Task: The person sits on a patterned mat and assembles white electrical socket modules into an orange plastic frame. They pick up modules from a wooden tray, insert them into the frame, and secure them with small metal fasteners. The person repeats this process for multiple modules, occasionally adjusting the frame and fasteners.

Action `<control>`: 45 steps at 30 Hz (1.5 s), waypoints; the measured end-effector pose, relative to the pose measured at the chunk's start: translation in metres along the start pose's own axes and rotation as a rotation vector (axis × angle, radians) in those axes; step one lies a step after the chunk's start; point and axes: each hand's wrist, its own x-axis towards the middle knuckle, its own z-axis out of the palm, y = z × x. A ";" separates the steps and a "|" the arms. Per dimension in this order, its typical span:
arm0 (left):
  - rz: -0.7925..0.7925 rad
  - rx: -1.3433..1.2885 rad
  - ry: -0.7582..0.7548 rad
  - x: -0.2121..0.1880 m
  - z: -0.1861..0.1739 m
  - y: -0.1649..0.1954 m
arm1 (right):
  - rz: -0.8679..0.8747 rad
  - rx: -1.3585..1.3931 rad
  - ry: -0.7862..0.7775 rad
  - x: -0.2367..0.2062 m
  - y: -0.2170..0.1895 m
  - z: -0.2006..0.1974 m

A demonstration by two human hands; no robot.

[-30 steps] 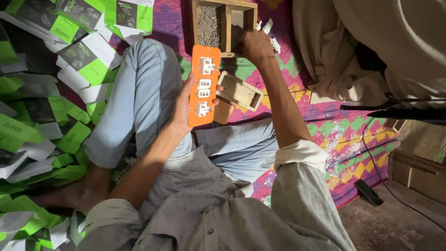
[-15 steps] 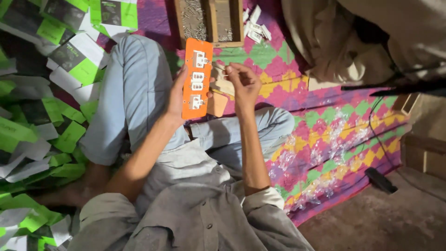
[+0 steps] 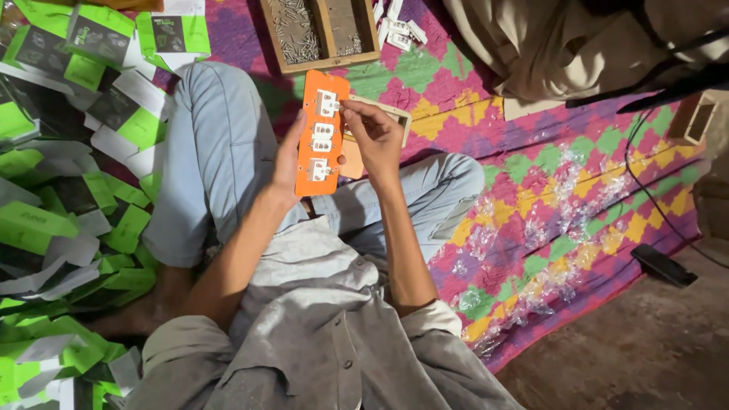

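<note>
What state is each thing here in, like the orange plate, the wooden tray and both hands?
Flat orange plate with three white sockets: held upright, sockets facing the camera.
Left hand: gripping the plate's left edge.
Right hand: fingertips pinched at the top socket.
Wooden two-compartment tray: lying open, both sides holding small metal pieces.
Green and white cartons: scattered in a loose heap.
</note>
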 end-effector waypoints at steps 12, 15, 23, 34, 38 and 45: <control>-0.034 -0.050 -0.005 -0.003 0.000 0.002 | -0.132 -0.165 0.006 -0.007 -0.011 0.014; -0.032 -0.083 -0.034 -0.003 0.001 0.005 | -0.177 -0.202 0.021 -0.007 -0.011 0.019; 0.035 -0.187 -0.087 -0.001 0.001 0.007 | -0.322 -0.483 0.073 -0.006 -0.017 0.026; -0.007 -0.270 -0.118 -0.001 0.002 0.013 | -0.341 -0.478 0.072 -0.003 -0.018 0.029; 0.010 -0.276 -0.127 0.001 -0.003 0.013 | -0.389 -0.529 0.083 -0.001 -0.016 0.030; 0.002 -0.272 -0.125 0.004 -0.009 0.016 | -0.296 -0.443 0.013 0.013 -0.025 0.029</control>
